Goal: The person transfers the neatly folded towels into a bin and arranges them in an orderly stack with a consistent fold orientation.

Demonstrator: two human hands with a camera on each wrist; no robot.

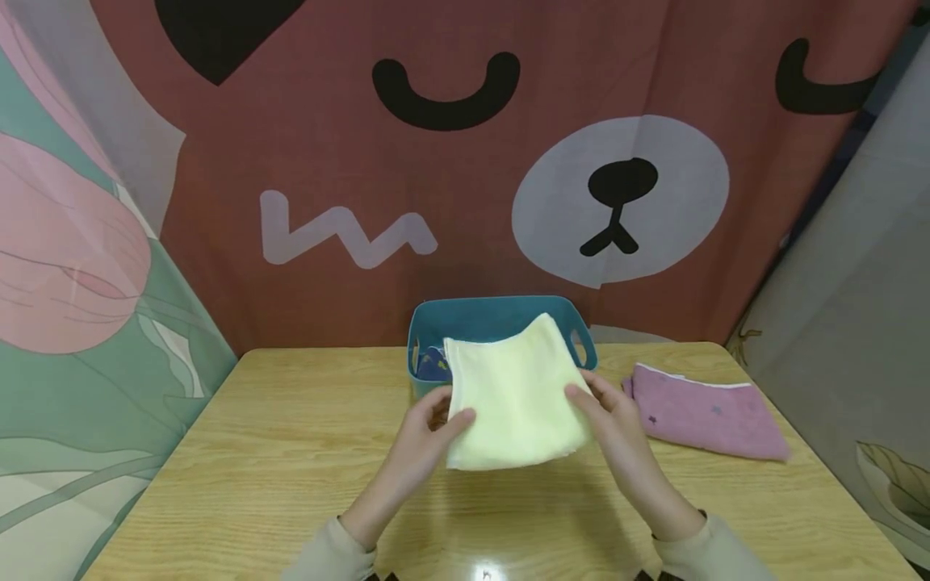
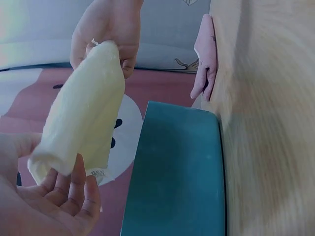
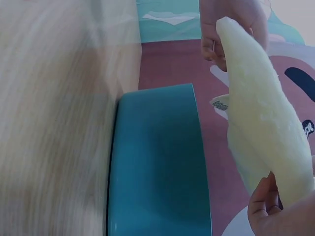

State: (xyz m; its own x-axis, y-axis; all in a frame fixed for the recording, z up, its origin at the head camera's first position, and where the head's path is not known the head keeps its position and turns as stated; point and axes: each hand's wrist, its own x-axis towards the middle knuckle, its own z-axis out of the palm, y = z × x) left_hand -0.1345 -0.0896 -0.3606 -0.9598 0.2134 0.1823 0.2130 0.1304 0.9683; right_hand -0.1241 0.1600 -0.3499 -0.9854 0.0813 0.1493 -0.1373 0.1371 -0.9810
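1 pale yellow cloth [image 1: 519, 403], folded, white-edged; 1 tag [image 3: 221, 104], perhaps lettered.

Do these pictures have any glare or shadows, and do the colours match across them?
Head view: small bright glare on the table at the bottom edge, soft shadows below the cloth; left wrist view: cooler, hazier colours, washed out at upper left; right wrist view: similarly cool, with a darker shaded patch on the tub.
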